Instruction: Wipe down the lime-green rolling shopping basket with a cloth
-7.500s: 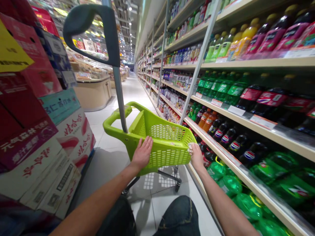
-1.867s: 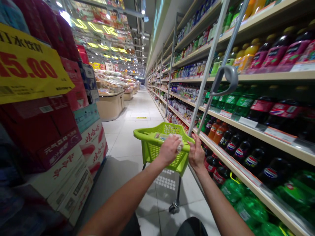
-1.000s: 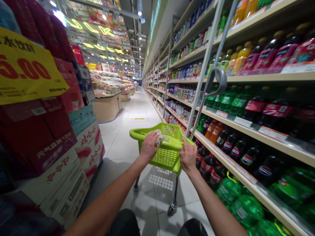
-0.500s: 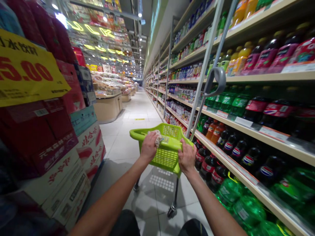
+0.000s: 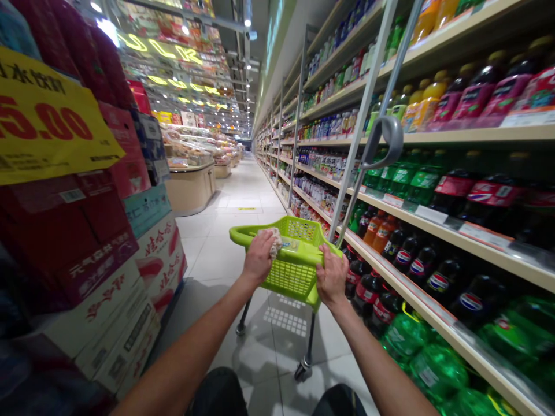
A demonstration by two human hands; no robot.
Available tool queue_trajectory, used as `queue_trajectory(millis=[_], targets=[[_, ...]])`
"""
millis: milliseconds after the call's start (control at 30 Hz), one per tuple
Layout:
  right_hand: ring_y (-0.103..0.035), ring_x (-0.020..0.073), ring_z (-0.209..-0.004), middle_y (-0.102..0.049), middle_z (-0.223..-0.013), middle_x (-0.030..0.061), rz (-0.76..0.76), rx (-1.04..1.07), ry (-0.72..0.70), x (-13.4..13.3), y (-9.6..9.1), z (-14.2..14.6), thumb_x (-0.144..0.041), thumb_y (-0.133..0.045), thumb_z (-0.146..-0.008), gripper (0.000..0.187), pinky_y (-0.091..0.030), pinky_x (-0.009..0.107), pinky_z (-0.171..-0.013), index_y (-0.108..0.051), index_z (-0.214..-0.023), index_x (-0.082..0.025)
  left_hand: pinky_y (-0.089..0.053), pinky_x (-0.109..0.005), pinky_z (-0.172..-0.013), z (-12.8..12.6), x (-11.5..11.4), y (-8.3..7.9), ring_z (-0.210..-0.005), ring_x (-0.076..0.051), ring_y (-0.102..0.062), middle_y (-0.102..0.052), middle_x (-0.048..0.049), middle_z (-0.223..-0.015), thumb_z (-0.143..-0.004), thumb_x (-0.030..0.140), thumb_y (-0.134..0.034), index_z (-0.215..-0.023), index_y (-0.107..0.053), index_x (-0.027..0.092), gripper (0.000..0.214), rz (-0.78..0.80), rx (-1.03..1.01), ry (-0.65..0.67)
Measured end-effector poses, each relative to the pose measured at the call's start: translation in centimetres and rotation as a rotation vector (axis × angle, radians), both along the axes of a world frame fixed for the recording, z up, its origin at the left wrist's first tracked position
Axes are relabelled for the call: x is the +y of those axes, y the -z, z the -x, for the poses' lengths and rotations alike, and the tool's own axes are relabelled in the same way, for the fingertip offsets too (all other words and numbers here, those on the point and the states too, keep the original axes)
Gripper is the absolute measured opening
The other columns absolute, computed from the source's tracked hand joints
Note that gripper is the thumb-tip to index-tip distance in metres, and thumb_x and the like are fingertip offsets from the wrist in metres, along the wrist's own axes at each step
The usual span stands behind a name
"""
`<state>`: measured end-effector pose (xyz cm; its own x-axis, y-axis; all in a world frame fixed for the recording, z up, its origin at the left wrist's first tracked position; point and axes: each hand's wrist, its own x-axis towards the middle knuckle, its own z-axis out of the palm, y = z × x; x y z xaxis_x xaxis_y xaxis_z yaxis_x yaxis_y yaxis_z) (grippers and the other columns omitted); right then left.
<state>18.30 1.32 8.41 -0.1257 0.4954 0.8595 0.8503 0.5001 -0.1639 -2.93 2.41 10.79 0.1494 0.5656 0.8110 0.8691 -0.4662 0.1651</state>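
Note:
A lime-green wheeled shopping basket (image 5: 291,276) stands on the aisle floor in front of me. My left hand (image 5: 257,260) is closed on a crumpled whitish cloth (image 5: 274,241) and presses it against the basket's near rim. My right hand (image 5: 331,276) grips the basket's right rim corner. The basket's grey pull handle (image 5: 387,140) on its metal pole rises to the upper right. A flat packet lies inside the basket.
Shelves of soda bottles (image 5: 437,254) run along the right, close to the basket. Stacked red and white cartons (image 5: 108,271) with a yellow price sign (image 5: 47,124) line the left. A tiled aisle (image 5: 243,196) stretches ahead, with a display counter (image 5: 191,185) at its left.
Over the last second my left hand with the cloth has slid slightly along the basket rim and my right hand has kept its grip; earlier, the cloth was in my right hand against the basket's side.

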Motion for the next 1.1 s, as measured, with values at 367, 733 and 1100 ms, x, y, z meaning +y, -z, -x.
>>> queue_trajectory(millis=[367,733,1100], targets=[[-0.049,0.0201,-0.101,-0.058,-0.111,0.0080,-0.002,-0.029,-0.028,0.1,0.0,-1.0,-0.033,-0.023,-0.088,0.049,-0.019,0.044,-0.098,-0.023,-0.135,-0.016,-0.036,-0.044,-0.098,3.7,0.4,-0.1,-0.113,-0.022,-0.047,-0.055,-0.0113,-0.118,-0.074,0.011,-0.039,-0.106,-0.056,0.013,0.036,-0.003,-0.037,-0.075],[-0.051,0.0201,-0.098,-0.060,-0.108,0.0078,-0.043,-0.032,-0.034,0.3,-0.1,-1.2,-0.033,-0.023,-0.089,0.050,-0.021,0.043,-0.097,-0.023,-0.135,-0.015,-0.032,-0.043,-0.101,-3.4,-0.7,-1.2,-0.119,-0.020,-0.042,-0.052,-0.0091,-0.124,-0.075,0.011,-0.041,-0.110,-0.054,0.014,0.038,0.045,0.179,0.195],[-0.051,0.0208,-0.098,-0.061,-0.104,0.0093,-0.012,0.017,-0.026,0.3,0.0,-1.0,-0.033,-0.022,-0.089,0.049,-0.021,0.045,-0.097,-0.026,-0.134,-0.014,-0.033,-0.040,-0.101,-8.1,-1.6,-1.1,-0.118,-0.020,-0.043,-0.054,-0.0098,-0.122,-0.076,0.014,-0.041,-0.111,-0.053,0.014,0.037,0.019,0.251,0.283]])
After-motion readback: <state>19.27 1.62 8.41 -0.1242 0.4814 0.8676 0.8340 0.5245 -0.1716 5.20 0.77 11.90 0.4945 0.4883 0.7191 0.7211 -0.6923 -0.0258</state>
